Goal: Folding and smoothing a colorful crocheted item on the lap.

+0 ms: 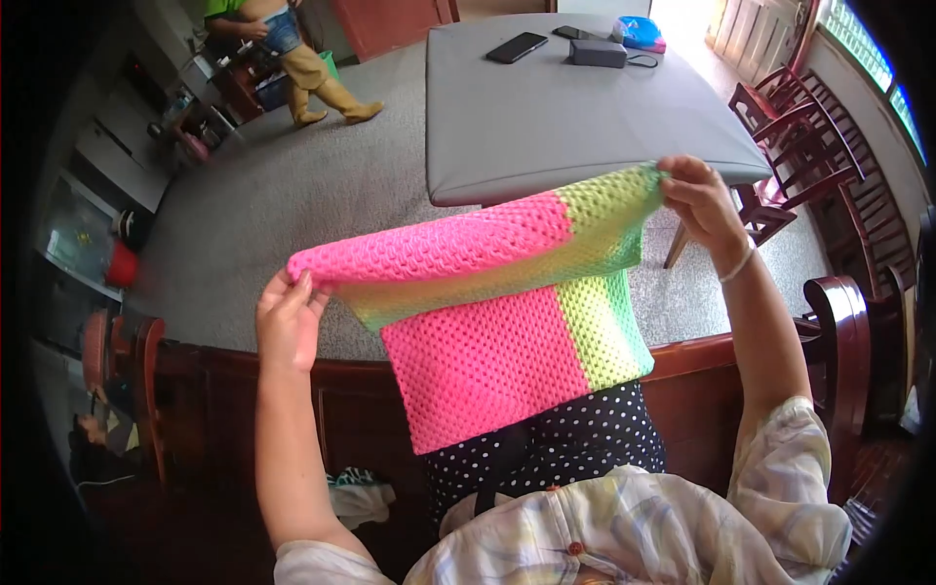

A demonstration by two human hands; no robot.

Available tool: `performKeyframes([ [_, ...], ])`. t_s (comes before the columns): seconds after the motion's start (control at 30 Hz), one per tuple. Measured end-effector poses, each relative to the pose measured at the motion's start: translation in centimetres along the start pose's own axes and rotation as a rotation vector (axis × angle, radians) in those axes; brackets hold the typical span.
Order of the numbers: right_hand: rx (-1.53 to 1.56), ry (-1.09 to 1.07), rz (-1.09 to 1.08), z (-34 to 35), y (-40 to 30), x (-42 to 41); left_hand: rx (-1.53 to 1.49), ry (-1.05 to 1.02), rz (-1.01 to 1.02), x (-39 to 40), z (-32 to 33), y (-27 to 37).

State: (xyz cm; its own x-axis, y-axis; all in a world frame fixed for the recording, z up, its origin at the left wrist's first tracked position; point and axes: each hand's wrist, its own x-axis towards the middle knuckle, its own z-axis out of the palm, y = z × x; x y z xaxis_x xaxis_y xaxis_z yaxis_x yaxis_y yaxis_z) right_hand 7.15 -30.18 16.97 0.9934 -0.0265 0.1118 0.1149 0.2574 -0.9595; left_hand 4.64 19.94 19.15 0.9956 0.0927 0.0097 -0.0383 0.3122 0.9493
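A crocheted piece in pink, yellow and green is stretched between my two hands, over my lap. My left hand pinches its pink upper corner between thumb and fingers. Higher up on the right, my right hand grips the green upper corner. The upper part is folded over, and its yellow and green underside shows beneath the fold. The lower part hangs down over polka-dot trousers. Parts of the fingertips are hidden by the crocheted fabric.
Ahead stands a grey covered table with a phone, a second phone, a dark case and a blue pouch. Wooden chairs stand at right. A person in tan boots stands at upper left; another person is at lower left.
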Motion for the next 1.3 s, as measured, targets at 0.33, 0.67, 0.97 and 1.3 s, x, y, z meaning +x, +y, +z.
performKeyframes([
  [0.33, -0.096, -0.169, 0.690, -5.3, 7.7, -17.2, -0.026, 0.039, -0.423, -18.8, -7.2, -12.2],
  [0.67, 0.117, -0.076, 0.355, -2.4, 5.9, -14.5, 0.148, 0.002, -0.328, -15.4, -3.9, -8.1],
  [0.97, -0.701, -0.018, 0.190, -1.6, 6.9, -12.8, 0.814, -0.094, -0.093, -13.5, -6.7, -7.0],
  [1.3, -1.606, -0.807, -0.021, 15.0, 14.1, -7.8, 1.652, -0.485, 0.074, -7.5, 7.0, -16.6],
])
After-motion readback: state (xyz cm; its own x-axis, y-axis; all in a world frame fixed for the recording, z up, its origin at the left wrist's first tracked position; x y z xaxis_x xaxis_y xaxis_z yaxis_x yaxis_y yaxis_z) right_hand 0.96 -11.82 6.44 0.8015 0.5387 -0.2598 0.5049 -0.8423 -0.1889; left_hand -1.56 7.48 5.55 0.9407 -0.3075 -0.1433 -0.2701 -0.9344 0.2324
